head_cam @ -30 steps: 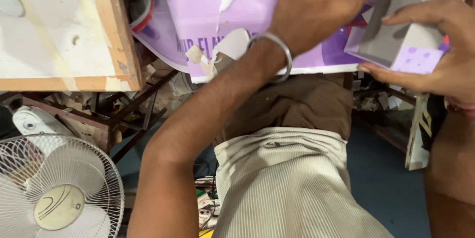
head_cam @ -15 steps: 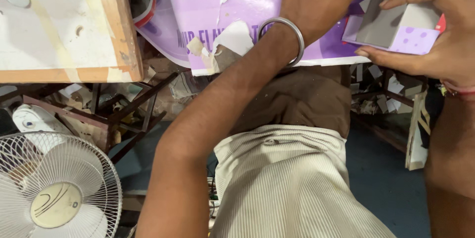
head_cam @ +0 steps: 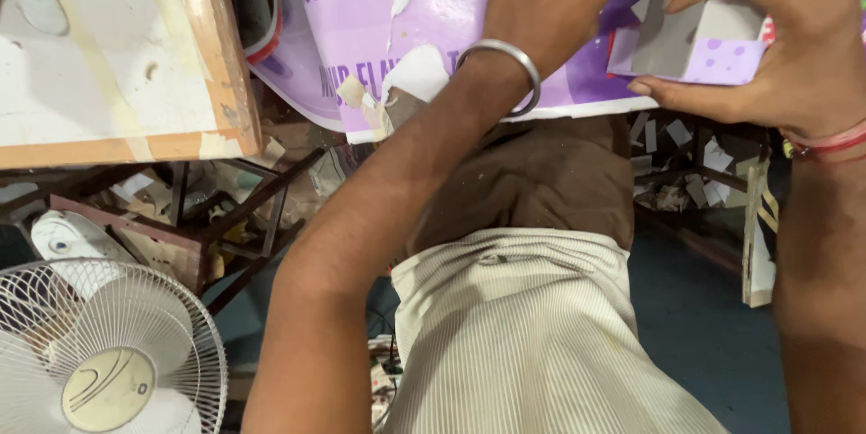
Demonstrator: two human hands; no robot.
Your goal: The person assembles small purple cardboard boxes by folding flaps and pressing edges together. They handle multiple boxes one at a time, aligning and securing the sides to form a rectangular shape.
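Note:
My left hand [head_cam: 559, 1], with a metal bangle on the wrist, rests flat on a purple printed sheet [head_cam: 406, 10] that lies over the work surface's edge. My right hand [head_cam: 776, 55], with a red thread at the wrist, grips a folded grey cardboard piece with a purple dotted face [head_cam: 699, 41], fingers over its top and thumb under it. The cardboard piece sits at the top right, touching the purple sheet. The left hand's fingertips are cut off by the top of the frame.
A wooden-edged white board [head_cam: 117, 55] lies at the upper left. A white table fan [head_cam: 99, 344] stands at the lower left on the floor. Paper scraps and a metal frame [head_cam: 244, 208] sit under the table. My lap fills the lower middle.
The view has tilted slightly and both hands have shifted up and right in the frame. My right hand keeps hold of the cardboard piece, its fingers now further over the top.

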